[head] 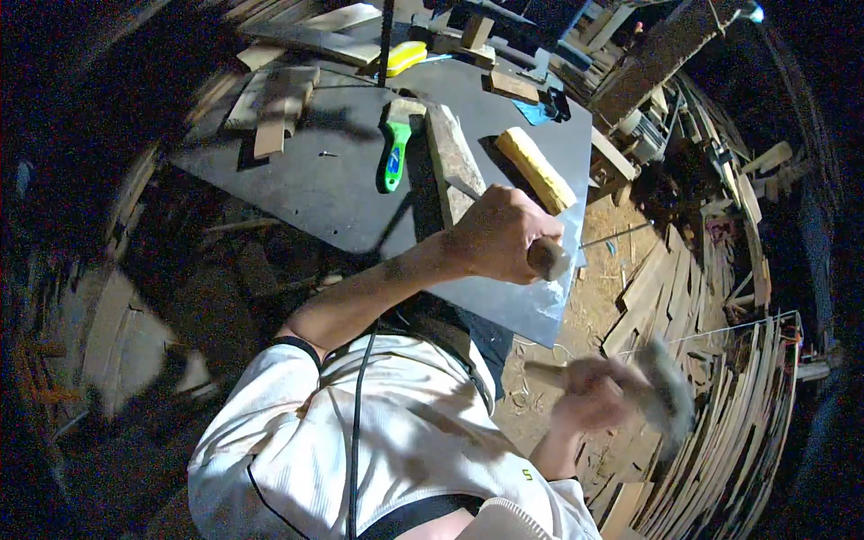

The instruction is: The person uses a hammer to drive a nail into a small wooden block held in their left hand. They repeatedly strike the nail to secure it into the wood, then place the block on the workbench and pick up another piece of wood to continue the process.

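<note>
My left hand [503, 233] is closed around a wooden tool handle [550, 260], its butt end turned up towards me. The working end of that tool is hidden behind the hand. Under the hand, a rough wooden block [455, 158] lies on the grey metal-topped table [324, 196]. My right hand [597, 395], blurred by motion, grips a hammer [665, 391] out past the table's right edge, with its broad head outermost. A yellowish split wood piece [536, 169] lies just beyond my left hand. To the block's left rests a flat brush [395, 152] with a green handle.
Wood offcuts [273, 115] and a yellow object [406, 59] lie at the table's far side. A thin upright post [386, 40] rises there. Stacked wooden slats [722, 418] and loose boards [655, 290] cover the floor at right. A black cord [361, 418] hangs over my shirt.
</note>
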`<state>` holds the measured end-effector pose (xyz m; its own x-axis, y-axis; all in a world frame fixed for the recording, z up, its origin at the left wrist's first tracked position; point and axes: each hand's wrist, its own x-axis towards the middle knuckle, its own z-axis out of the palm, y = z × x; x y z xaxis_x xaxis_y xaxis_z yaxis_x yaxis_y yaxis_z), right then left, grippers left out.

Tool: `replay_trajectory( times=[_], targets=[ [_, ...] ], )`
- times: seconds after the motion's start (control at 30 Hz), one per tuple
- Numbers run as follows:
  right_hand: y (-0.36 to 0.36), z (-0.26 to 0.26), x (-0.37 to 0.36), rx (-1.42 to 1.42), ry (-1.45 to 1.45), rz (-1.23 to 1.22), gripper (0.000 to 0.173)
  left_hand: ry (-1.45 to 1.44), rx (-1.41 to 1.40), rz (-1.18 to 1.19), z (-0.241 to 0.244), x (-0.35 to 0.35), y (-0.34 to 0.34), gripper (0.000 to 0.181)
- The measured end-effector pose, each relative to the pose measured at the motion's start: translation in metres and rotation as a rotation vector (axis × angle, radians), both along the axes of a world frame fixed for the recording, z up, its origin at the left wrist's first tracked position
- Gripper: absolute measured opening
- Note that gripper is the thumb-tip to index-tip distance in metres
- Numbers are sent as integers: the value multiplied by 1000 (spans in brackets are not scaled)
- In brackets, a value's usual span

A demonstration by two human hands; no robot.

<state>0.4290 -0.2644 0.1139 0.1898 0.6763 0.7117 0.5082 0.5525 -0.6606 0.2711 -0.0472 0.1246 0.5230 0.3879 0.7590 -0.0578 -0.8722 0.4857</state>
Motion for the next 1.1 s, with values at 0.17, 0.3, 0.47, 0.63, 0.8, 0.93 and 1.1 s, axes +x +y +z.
replay_trajectory(
  times=[0.17,0.3,0.47,0.63,0.8,0.93,1.1],
  targets=[
    [-3,-12,-11,-147,480,-116,20,61,64,47,-4,-5,17,19],
    [1,-22,-4,-321,306,45,20,78,27,20,-8,-6,8,19],
    [4,-29,-3,-101,411,-99,33,64,44,32,-8,-10,18,19],
    [5,3,11,72,446,-34,40,14,-50,-32,7,-13,7,21],
    [-5,36,25,408,517,66,43,-27,-133,-25,20,-16,11,24],
    [7,16,11,174,794,159,37,-17,-75,-18,18,-14,20,26],
    [14,24,-20,-122,85,-122,27,54,-112,-28,12,-18,14,30]
  ],
)
